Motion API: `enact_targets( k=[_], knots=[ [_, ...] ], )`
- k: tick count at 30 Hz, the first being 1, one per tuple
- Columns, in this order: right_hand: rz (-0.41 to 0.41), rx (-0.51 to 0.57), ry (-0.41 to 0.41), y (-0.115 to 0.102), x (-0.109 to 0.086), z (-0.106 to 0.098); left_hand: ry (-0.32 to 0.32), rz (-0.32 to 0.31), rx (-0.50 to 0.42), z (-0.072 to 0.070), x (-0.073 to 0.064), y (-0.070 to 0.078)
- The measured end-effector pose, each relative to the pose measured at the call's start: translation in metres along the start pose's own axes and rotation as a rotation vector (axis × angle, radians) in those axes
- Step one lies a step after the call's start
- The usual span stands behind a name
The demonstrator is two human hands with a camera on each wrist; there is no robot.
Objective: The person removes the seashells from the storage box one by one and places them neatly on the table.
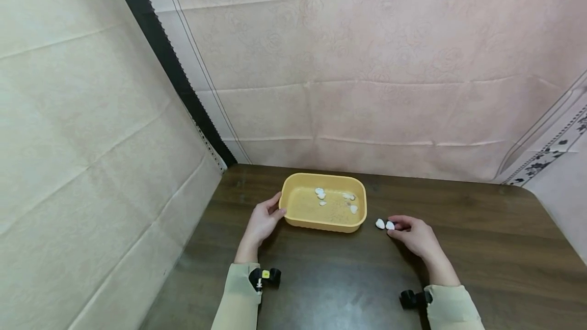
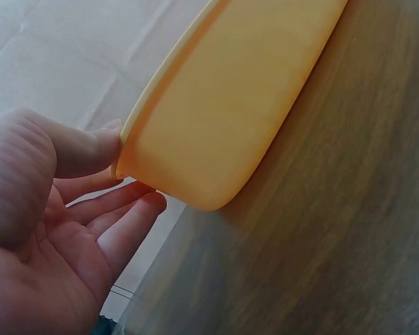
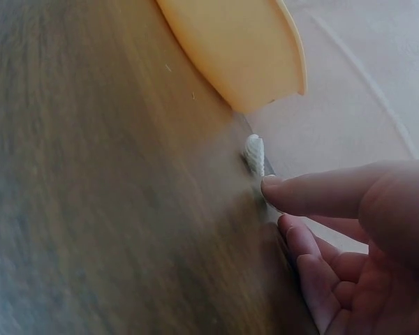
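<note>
A yellow rectangular plastic tray (image 1: 323,225) sits on the table, with several small white shells (image 1: 353,209) scattered inside. My left hand (image 1: 265,220) grips its left end, thumb at the rim and fingers against the outer wall below. To the right of the tray, two white shells lie side by side on the tabletop. My right hand (image 1: 416,236) pinches the nearer shell (image 1: 390,225) between thumb and fingers. The other shell (image 1: 380,223) is just left of the fingertips. In the right wrist view, the thumb hides most of what is between the fingers.
The brown wooden table (image 1: 321,274) ends at a pale pink cloth wall (image 1: 367,116) behind the tray. Another cloth wall (image 1: 91,192) runs along the left side. Fine crumbs lie on the tray's floor. Each wrist wears a black camera mount.
</note>
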State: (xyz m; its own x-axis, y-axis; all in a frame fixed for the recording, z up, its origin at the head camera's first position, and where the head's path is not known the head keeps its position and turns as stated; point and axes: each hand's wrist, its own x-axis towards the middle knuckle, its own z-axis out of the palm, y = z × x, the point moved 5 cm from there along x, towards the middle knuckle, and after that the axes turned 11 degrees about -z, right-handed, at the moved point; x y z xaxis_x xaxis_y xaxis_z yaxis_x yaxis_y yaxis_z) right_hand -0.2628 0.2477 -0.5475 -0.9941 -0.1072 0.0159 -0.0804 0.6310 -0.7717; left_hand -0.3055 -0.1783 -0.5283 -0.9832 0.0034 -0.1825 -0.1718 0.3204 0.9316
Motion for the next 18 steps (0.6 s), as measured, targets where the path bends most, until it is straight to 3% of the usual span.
enact_targets(
  k=[18],
  knots=[
    [0.004,0.011,0.013,-0.0015,-0.0023,0.0008,0.004,-0.003,0.002,-0.0001,-0.0003,0.0007]
  ],
)
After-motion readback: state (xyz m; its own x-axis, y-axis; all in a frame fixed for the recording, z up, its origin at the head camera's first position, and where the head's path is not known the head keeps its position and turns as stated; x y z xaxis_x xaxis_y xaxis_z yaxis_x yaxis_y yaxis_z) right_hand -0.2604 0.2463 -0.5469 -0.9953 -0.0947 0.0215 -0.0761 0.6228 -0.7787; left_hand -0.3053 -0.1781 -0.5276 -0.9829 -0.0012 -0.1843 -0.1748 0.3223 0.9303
